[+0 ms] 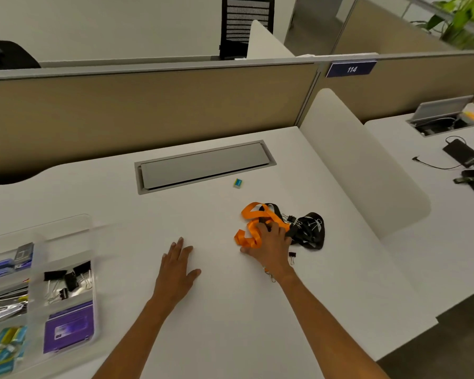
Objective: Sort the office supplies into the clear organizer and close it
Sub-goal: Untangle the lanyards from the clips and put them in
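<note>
The clear organizer (66,231) lies open at the left edge of the white desk, holding black binder clips (66,280), a purple box (69,326), pens and small teal packets. My left hand (177,266) rests flat on the desk, fingers apart, holding nothing. My right hand (271,246) lies on a tangled orange lanyard (251,227), fingers spread over it and curling onto the strap. A black lanyard (311,233) with binder clips on it sits just right of that hand. One loose black binder clip (292,257) lies by my right wrist. A small teal eraser (237,183) sits farther back.
A grey cable-tray lid (203,166) is set into the desk at the back, in front of a beige partition (148,110). A white rounded divider (361,160) stands on the right. The neighbouring desk carries a black charger and cables (461,154).
</note>
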Motion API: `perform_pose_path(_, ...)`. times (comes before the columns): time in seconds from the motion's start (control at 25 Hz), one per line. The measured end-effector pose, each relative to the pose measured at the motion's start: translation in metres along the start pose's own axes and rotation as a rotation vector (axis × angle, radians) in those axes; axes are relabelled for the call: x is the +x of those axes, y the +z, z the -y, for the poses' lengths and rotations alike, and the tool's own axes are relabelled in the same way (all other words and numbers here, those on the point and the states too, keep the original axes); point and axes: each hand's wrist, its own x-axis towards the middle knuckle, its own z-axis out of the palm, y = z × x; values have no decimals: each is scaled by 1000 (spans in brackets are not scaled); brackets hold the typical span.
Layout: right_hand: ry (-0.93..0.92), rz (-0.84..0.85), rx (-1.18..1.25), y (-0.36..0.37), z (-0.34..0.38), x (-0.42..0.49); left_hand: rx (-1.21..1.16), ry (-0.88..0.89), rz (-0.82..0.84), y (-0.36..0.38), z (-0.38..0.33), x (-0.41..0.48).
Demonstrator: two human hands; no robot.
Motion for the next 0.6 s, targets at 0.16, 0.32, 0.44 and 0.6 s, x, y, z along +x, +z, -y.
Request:
perform_pose_path(0.16, -21, -93, 7, 4, 3, 3, 10, -11, 12, 2, 1, 1)
perform_pose_path(0.32, -68, -52, 97, 6, -1, 8, 35, -29, 20, 2, -3, 1)
perform_pose_path(0.44, -104, -42, 201, 7, -6, 14, 47, -34, 29, 1, -5, 1)
perform_pose_path(0.6, -10, -49, 295, 0, -11, 18, 51, -29, 41, 1, -3, 1)
